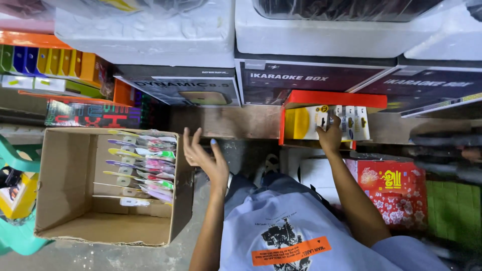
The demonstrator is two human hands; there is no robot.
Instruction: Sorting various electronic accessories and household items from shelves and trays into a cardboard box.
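My left hand [202, 154] hovers with fingers spread and nothing in it, just right of a brown cardboard box [65, 185]. That box holds a row of colourful carded packets [145, 165] stacked along its right side. My right hand [330, 134] reaches into an open red box [334, 99] and grips one of the yellow-and-white carded packets [346, 123] standing in a row inside it. A larger yellow packet [297, 124] sits at the left end of that row.
Dark printed cartons [306, 78] and white foam blocks [150, 35] are stacked behind. A red patterned box [396, 188] lies at the right, colourful boxes [90, 113] at the left, a teal plastic stool [17, 236] at the far left.
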